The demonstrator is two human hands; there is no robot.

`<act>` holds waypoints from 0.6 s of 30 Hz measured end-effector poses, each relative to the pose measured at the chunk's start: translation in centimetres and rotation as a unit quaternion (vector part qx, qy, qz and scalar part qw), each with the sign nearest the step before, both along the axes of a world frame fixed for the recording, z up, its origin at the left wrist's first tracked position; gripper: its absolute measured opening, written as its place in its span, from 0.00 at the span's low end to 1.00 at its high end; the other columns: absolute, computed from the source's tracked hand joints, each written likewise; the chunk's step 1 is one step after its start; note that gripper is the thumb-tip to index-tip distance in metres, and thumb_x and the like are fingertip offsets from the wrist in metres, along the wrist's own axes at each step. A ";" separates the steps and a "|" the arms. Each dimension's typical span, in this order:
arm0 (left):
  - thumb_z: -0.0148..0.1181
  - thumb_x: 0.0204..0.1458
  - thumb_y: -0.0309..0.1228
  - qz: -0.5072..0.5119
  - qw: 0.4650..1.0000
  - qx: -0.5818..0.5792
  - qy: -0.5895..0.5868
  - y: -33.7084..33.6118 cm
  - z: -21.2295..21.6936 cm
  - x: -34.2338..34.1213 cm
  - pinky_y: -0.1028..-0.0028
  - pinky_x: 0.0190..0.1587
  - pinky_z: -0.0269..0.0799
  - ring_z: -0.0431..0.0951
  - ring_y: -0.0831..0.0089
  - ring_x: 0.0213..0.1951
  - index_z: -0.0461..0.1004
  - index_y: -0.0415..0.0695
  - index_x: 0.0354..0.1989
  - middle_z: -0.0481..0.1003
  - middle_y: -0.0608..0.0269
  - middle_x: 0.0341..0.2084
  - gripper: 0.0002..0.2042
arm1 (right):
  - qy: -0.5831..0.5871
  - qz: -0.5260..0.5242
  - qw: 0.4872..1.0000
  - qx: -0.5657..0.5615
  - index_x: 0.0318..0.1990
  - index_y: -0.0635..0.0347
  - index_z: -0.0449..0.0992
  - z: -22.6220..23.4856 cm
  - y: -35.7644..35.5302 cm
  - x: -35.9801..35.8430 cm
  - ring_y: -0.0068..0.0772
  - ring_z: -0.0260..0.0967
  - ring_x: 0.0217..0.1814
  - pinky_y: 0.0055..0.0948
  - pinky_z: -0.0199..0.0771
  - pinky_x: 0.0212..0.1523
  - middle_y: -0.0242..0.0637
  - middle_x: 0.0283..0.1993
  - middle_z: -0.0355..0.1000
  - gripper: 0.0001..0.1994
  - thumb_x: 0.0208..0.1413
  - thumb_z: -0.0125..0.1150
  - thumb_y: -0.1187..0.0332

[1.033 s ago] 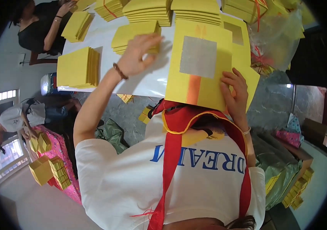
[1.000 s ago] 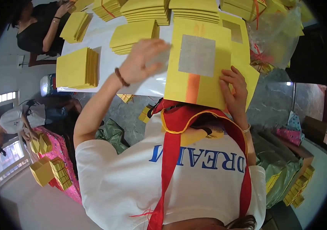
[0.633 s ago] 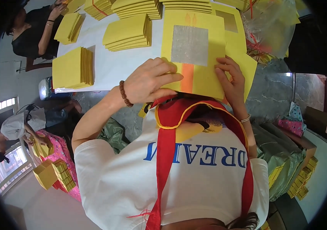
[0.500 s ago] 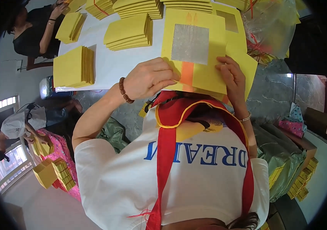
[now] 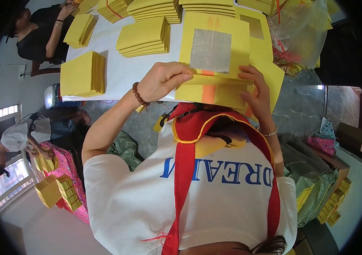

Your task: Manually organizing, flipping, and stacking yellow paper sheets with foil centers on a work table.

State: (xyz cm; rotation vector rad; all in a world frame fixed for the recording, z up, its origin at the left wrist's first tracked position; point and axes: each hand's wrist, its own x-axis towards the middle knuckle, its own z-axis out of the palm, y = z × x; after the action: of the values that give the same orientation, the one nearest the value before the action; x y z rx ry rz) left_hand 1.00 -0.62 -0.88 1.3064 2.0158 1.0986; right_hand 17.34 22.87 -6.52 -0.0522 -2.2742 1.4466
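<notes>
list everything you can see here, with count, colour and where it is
paper sheet: one, yellow with a silver square, on the table's near edge, being folded
paper stacks: several, yellow, spread over the table
table: one, white, upper half
plastic bag: one, clear, upper right
other people: two, one seated top left, one low at left
pink bag: one, lower left, with yellow stacks
left hand: one, beaded bracelet, pressing the fold
right hand: one, thin bangle, gripping the sheet's edge
</notes>
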 end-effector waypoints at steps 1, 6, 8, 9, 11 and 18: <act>0.53 0.53 0.30 0.000 1.000 0.001 0.000 0.0 0.1 -0.1 0.73 0.25 0.66 0.71 0.68 0.22 0.73 0.38 0.34 0.72 0.58 0.22 0.08 | -0.028 -0.019 0.998 0.053 0.40 0.62 0.73 0.1 -0.2 0.0 0.39 0.59 0.58 0.34 0.55 0.58 0.37 0.50 0.68 0.12 0.45 0.58 0.74; 0.58 0.48 0.32 -0.060 0.988 0.126 0.062 -0.1 0.3 -0.9 0.69 0.42 0.65 0.70 0.64 0.38 0.70 0.45 0.47 0.71 0.59 0.35 0.16 | -0.027 -0.066 0.996 -0.055 0.39 0.60 0.73 -1.2 -0.6 -0.6 0.39 0.60 0.58 0.34 0.57 0.57 0.35 0.48 0.69 0.14 0.41 0.60 0.79; 0.58 0.47 0.32 -0.037 0.979 0.120 0.162 0.3 0.1 -1.2 0.67 0.45 0.63 0.68 0.62 0.41 0.68 0.47 0.50 0.70 0.59 0.38 0.19 | -0.029 -0.082 0.988 -0.126 0.38 0.59 0.73 -1.4 -0.7 -0.7 0.39 0.60 0.57 0.33 0.58 0.57 0.35 0.47 0.69 0.13 0.41 0.60 0.79; 0.59 0.46 0.31 -0.015 0.960 0.110 0.259 0.5 -0.1 -1.5 0.66 0.48 0.61 0.66 0.60 0.44 0.67 0.48 0.52 0.69 0.59 0.41 0.21 | -0.030 -0.074 0.986 -0.144 0.37 0.60 0.73 -1.4 -0.7 -0.7 0.39 0.61 0.57 0.34 0.57 0.57 0.35 0.47 0.69 0.13 0.41 0.60 0.78; 0.58 0.43 0.29 -0.011 0.934 0.080 0.349 0.4 -0.9 -2.0 0.66 0.46 0.63 0.67 0.58 0.43 0.69 0.47 0.49 0.70 0.58 0.41 0.20 | -0.030 -0.065 0.984 -0.160 0.36 0.60 0.73 -1.0 -0.3 -0.6 0.38 0.61 0.57 0.35 0.56 0.58 0.36 0.47 0.69 0.12 0.40 0.61 0.77; 0.56 0.42 0.31 -0.080 0.950 0.073 0.293 -1.6 -0.4 0.5 0.67 0.43 0.63 0.71 0.62 0.38 0.73 0.43 0.41 0.73 0.60 0.35 0.15 | 0.038 0.031 0.987 0.151 0.34 0.56 0.74 3.1 -0.7 1.5 0.35 0.65 0.52 0.33 0.56 0.52 0.33 0.44 0.72 0.11 0.38 0.62 0.72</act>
State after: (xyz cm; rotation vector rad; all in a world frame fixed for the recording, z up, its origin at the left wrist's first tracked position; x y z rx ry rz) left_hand 1.45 -2.25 -1.32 2.0235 2.1989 0.8611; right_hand 18.86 22.21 -3.44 0.1638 -2.4221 1.0970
